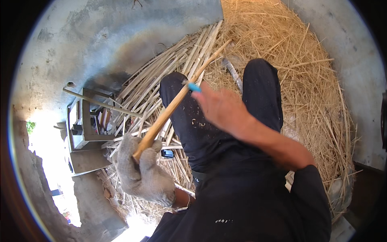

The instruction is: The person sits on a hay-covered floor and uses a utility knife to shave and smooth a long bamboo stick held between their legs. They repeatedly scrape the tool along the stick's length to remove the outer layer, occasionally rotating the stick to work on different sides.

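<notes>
Hands: left (pixel 141 169) grips bamboo strip (pixel 177 101); right (pixel 221 107) on blue-handled tool (pixel 194 87); shavings (pixel 306 80) crowd legs

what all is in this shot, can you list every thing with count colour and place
bamboo stick: one, tan, slanting up from the gloved left hand across the knee
blue-handled tool: one, blue, in the right hand against the stick; its blade is hidden
split bamboo strips: many, pale tan, piled on the floor left of the legs
shavings heap: one, straw yellow, upper right
metal frame: one, grey, at the left by the wall
concrete floor: grey, upper left
legs: two, in black trousers, centre
left hand: grey knit glove, gripping the stick's lower end
right hand: bare, blurred, at the stick's middle
</notes>
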A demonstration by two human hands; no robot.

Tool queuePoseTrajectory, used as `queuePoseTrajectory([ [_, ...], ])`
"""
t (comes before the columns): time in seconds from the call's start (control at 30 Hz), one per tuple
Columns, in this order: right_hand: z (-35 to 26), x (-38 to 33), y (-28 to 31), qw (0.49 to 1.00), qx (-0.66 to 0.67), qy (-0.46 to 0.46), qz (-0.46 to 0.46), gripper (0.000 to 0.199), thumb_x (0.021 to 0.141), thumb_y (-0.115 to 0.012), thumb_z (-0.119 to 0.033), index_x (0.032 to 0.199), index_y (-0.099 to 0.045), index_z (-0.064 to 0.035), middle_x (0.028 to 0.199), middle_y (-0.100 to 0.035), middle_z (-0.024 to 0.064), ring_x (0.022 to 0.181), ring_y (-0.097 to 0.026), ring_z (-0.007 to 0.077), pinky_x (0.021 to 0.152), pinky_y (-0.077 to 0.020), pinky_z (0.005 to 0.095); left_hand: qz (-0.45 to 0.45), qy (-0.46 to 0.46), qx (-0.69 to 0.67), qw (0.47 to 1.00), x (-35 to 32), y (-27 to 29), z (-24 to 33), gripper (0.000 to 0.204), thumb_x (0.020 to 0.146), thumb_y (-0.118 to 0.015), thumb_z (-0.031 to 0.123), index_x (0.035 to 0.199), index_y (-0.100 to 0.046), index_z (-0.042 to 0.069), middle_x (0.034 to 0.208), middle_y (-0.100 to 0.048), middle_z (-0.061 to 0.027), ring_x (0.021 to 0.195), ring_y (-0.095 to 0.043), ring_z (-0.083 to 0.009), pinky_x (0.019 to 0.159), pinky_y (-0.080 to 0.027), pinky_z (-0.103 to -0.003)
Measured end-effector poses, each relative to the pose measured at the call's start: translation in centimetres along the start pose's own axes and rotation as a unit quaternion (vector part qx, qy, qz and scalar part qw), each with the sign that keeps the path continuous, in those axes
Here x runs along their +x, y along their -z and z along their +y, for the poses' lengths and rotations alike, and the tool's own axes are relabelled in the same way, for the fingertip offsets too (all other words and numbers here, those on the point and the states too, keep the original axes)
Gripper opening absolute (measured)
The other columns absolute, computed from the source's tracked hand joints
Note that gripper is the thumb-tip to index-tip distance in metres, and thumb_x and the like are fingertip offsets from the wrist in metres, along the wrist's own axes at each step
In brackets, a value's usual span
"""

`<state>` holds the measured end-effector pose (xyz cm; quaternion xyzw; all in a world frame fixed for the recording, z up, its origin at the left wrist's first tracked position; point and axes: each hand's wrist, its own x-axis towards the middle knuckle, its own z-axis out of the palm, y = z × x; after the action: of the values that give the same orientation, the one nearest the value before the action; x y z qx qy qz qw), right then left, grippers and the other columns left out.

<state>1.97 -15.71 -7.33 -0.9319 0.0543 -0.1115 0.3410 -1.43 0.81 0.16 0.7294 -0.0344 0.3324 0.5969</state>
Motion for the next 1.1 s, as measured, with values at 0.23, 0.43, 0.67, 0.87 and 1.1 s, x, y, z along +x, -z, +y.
queuePoseTrajectory([
  [0.23,0.4,-0.7,-0.6,0.991,0.087,0.096,0.026,0.030,0.100,-0.055,-0.033,0.090,-0.050,-0.0048,0.052,-0.055,0.0164,0.048,-0.060,0.0392,0.045,-0.0467,0.0496,-0.020,-0.047,-0.004,0.999,-0.2,0.2,-0.9,0.038,0.090,-0.058,0.006,0.122,-0.056,-0.014,0.101,-0.061,-0.0210,0.072,-0.066,-0.0226,0.065,-0.057,-0.029],
  [0.43,-0.8,-2.0,-1.3,0.989,0.097,0.110,0.031,0.029,0.100,-0.055,-0.032,0.092,-0.049,-0.0051,0.051,-0.055,0.0156,0.047,-0.059,0.0388,0.044,-0.0457,0.0491,-0.051,-0.074,0.000,0.996,0.1,1.1,-1.5,0.039,0.091,-0.059,0.008,0.124,-0.055,-0.014,0.099,-0.061,-0.0195,0.073,-0.065,-0.0212,0.066,-0.056,-0.028],
  [0.67,-0.1,-0.5,-2.8,0.989,0.034,0.129,0.057,0.026,0.099,-0.056,-0.030,0.090,-0.051,-0.0055,0.056,-0.057,0.0156,0.049,-0.059,0.0373,0.045,-0.0460,0.0473,-0.019,-0.002,0.021,1.000,0.3,0.8,-1.0,0.039,0.093,-0.053,0.001,0.128,-0.051,-0.016,0.113,-0.061,-0.0256,0.078,-0.068,-0.0247,0.069,-0.057,-0.029],
  [0.87,14.1,3.6,-3.3,0.989,-0.127,-0.057,0.053,0.029,0.099,-0.053,-0.030,0.107,-0.058,-0.0030,0.066,-0.062,0.0214,0.060,-0.065,0.0397,0.052,-0.0512,0.0514,-0.004,-0.030,-0.045,0.999,1.1,-0.3,-1.0,0.038,0.092,-0.060,0.004,0.125,-0.055,-0.014,0.112,-0.062,-0.0251,0.076,-0.069,-0.0250,0.066,-0.058,-0.028],
  [1.1,-0.1,-0.4,0.5,0.988,0.141,0.066,0.004,0.032,0.102,-0.049,-0.033,0.091,-0.051,-0.0027,0.057,-0.057,0.0200,0.054,-0.060,0.0421,0.050,-0.0459,0.0521,-0.023,-0.023,-0.012,0.999,1.2,0.4,-1.1,0.040,0.091,-0.063,0.008,0.124,-0.055,-0.014,0.107,-0.063,-0.0235,0.075,-0.068,-0.0250,0.064,-0.058,-0.028],
])
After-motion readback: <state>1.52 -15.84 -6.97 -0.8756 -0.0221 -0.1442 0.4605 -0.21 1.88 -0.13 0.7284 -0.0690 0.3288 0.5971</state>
